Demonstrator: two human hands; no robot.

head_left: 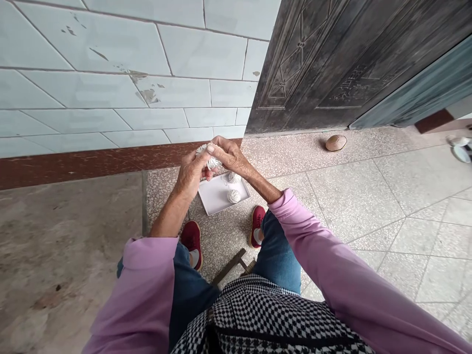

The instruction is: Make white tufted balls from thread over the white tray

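Note:
Between my two hands is a piece of white yarn work point(214, 162) with a ridged, looped edge; its full shape is hidden by the fingers. My left hand point(191, 169) grips it from the left, thumb on top. From the right, my right hand point(231, 156) closes on it with the thumb pressed near the left thumb. Whether a hook or needle is in the fingers cannot be made out. Below the hands, a shallow white tray point(216, 199) lies on the floor. In it sit a ball of white yarn point(233, 196) and another white yarn ball point(233, 177), partly behind my right wrist.
A tiled wall point(110, 88) with a brown skirting stands ahead, beside a dark carved door point(313, 64). On the speckled floor near the door lies a rounded tan object point(336, 143). My red shoes point(191, 241) flank the tray, with a wooden stool leg point(230, 265) below.

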